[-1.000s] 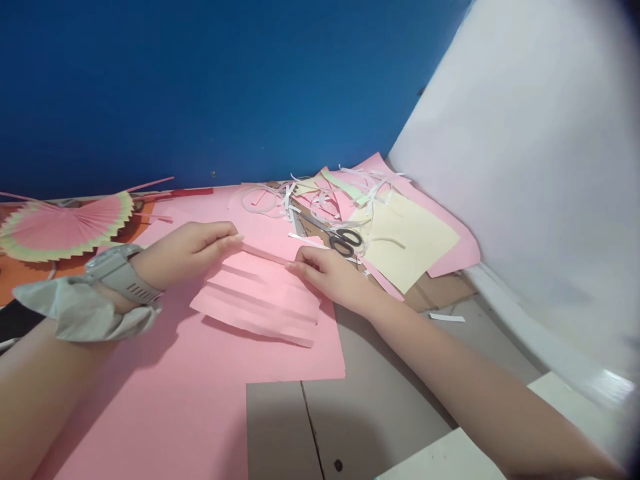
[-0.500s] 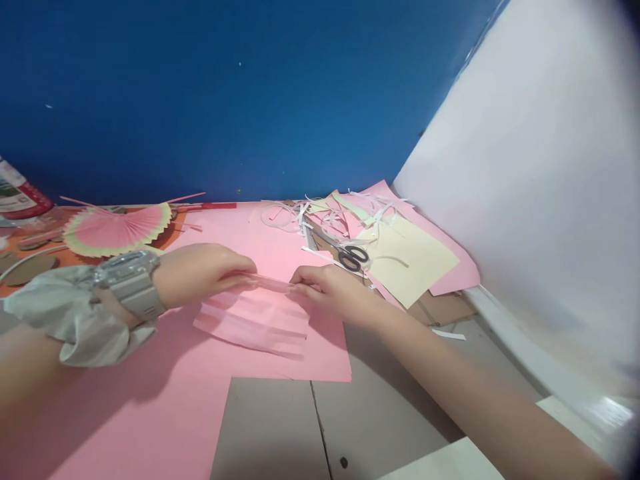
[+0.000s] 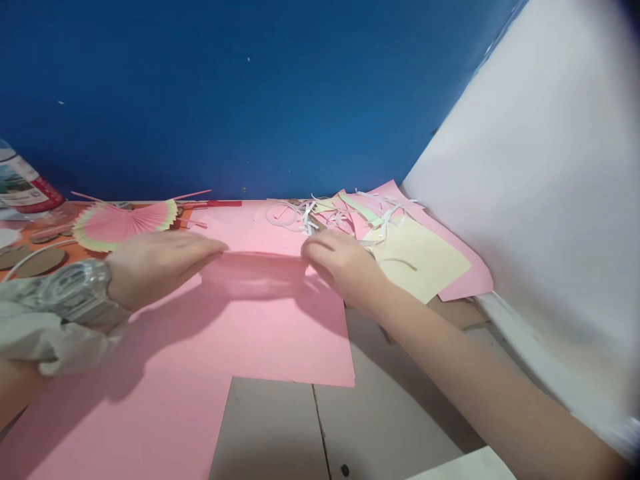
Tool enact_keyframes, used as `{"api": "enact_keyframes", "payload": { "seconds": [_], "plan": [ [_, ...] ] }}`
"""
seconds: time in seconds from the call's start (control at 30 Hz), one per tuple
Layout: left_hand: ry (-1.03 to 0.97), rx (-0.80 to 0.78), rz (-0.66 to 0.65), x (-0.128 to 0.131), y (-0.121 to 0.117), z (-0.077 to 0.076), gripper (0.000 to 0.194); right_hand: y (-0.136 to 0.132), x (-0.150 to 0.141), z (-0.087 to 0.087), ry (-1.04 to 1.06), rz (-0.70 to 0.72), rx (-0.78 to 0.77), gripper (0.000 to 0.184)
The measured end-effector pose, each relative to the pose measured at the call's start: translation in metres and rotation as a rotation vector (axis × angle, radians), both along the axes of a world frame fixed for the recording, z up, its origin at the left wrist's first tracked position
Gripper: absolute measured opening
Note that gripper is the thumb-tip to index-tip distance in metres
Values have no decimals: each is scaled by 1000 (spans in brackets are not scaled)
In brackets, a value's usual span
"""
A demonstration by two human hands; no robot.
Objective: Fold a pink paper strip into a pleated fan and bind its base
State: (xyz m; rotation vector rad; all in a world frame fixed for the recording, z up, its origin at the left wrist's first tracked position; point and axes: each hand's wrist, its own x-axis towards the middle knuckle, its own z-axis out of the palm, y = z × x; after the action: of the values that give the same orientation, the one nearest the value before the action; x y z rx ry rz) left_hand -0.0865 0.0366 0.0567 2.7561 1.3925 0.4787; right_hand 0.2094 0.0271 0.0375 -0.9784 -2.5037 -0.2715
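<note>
My left hand and my right hand pinch the two ends of a pleated pink paper sheet, lifted off the table and seen almost edge-on between them. Each hand's fingers are closed on the folded top edge. A grey watch and a pale scrunchie sit on my left wrist. Beneath the hands lies a large flat pink sheet.
A finished pink-and-yellow paper fan lies at the left by the blue wall. Paper scraps, a yellow sheet and pink sheets pile up behind my right hand. A bottle stands far left. A white board leans at right.
The pleated paper, which lay on the pink sheet with its folds showing, has been raised and turned on edge. Both hands moved up and away; my right hand now hides the scissors.
</note>
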Motion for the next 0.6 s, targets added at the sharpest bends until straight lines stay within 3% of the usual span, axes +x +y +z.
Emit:
{"api": "enact_keyframes", "payload": {
  "seconds": [0.03,0.1,0.17,0.23,0.33,0.4,0.6],
  "plan": [
    [52,54,-79,-5,2,0,31,3,1,5,15,-12,156,17],
    [25,184,-114,-14,-1,-2,29,4,3,12,22,0,399,17],
    [15,237,-234,-21,-12,-10,31,-5,4,9,-76,50,452,17],
    [60,206,-324,-23,-28,-27,37,-19,4,-7,-183,95,396,14],
    [131,118,-299,-22,-52,-54,41,-41,2,-37,-302,133,210,14],
    [184,85,-291,-18,-61,-64,33,-50,-2,-49,-333,123,104,17],
    [245,-33,-181,16,-65,-59,19,-52,-30,-42,-335,59,-61,19]
  ]
}}
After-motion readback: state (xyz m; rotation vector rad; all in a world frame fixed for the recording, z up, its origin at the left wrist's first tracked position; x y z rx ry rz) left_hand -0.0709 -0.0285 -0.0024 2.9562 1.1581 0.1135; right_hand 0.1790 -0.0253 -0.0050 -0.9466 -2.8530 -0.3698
